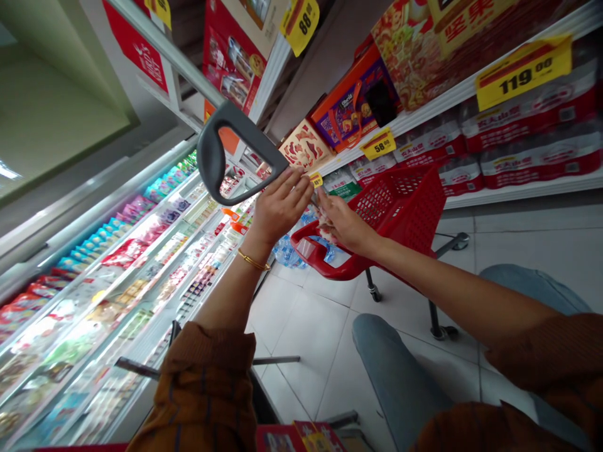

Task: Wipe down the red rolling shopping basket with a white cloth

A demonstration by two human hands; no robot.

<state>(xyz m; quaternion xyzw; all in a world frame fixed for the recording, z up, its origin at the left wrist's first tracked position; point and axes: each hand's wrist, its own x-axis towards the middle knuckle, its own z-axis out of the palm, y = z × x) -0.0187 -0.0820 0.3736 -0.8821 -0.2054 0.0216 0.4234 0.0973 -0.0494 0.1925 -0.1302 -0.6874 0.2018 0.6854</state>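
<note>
Supermarket shelves [518, 193] stand beyond the two hands, where a small, indistinct pale item [326, 231] sits between them, enclosed by the right hand's [346, 223] curled fingers, while the left hand [279, 210], fingers straight, grip unclear, is near a grey handle [211, 158], left of a red basket [426, 204].

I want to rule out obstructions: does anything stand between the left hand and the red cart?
Yes, as seen in the head view: the right hand lies between the left hand and the red cart, overlapping part of the cart. Their spacing in depth is hard to tell.
</note>
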